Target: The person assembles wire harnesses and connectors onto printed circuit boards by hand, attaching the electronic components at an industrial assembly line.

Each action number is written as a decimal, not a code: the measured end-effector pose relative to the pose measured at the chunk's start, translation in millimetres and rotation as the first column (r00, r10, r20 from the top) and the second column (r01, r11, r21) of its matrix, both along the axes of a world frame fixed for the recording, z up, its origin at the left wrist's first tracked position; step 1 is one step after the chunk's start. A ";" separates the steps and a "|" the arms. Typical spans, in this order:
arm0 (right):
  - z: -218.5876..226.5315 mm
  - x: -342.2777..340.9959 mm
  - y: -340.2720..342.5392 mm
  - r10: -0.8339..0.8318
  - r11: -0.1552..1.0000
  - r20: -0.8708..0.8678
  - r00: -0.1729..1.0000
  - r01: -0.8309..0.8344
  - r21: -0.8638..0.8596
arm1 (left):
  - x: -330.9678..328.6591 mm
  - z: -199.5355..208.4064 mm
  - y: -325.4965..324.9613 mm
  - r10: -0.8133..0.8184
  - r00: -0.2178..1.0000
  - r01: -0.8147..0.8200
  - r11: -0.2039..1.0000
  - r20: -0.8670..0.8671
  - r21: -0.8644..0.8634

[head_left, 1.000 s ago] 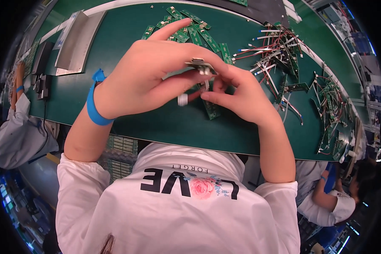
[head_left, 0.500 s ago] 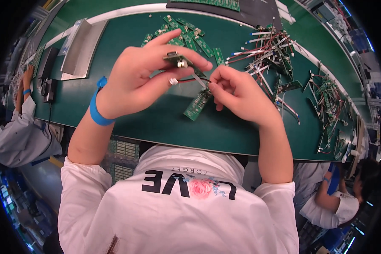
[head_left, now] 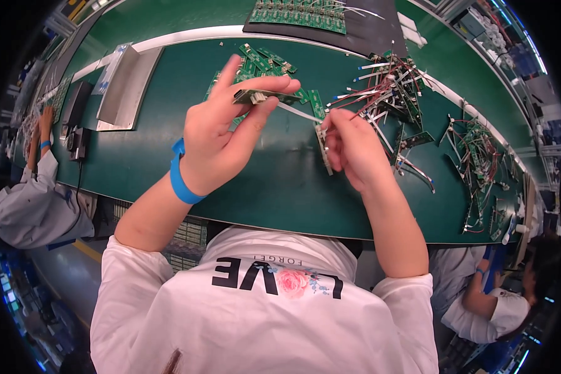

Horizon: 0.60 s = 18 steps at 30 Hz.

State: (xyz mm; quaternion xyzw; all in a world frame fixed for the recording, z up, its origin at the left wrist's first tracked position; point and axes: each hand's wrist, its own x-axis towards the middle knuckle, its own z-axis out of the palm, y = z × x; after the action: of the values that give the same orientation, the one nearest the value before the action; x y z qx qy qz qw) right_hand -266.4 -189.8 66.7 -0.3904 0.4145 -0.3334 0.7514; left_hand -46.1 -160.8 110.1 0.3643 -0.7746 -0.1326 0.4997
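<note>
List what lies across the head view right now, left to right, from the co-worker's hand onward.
Co-worker's hand, black box-shaped device, bent metal channel, the person's left hand, right hand, rightmost tangle of wired boards.

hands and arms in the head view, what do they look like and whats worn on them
Both are ungloved. The left hand has a plain blue band at its wrist, with a small tab sticking out. The right hand shows no wristband. The white sleeves end around the elbows, leaving the forearms bare.
</note>
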 end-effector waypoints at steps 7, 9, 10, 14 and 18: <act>8.9 21.0 10.1 -0.373 0.724 0.012 0.928 0.299 -0.622 | -11.8 -28.4 -6.7 0.057 0.882 0.237 0.804 -0.468 0.545; 7.4 23.3 18.4 -0.314 0.703 -0.025 0.949 0.215 -0.678 | -12.2 -30.5 -9.4 0.053 0.889 0.245 0.784 -0.454 0.570; 6.0 24.0 19.2 -0.310 0.712 -0.031 0.950 0.211 -0.669 | -11.6 -32.6 -10.0 0.041 0.899 0.250 0.769 -0.436 0.588; 9.0 18.7 10.3 -0.166 0.730 -0.037 0.985 0.098 -0.677 | -8.5 -47.0 -8.8 -0.021 0.935 0.240 0.774 -0.355 0.587; 7.9 22.2 10.4 -0.306 0.522 -0.123 0.944 0.059 -0.851 | -5.6 -47.3 -5.4 -0.095 0.974 0.205 0.750 -0.204 0.629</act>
State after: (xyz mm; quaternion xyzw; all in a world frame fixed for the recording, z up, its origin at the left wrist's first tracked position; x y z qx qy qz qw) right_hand -244.3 -179.4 74.7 -0.6949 0.3371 -0.5144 0.3726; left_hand -51.7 -166.2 62.8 0.4386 -0.6658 -0.4597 0.3912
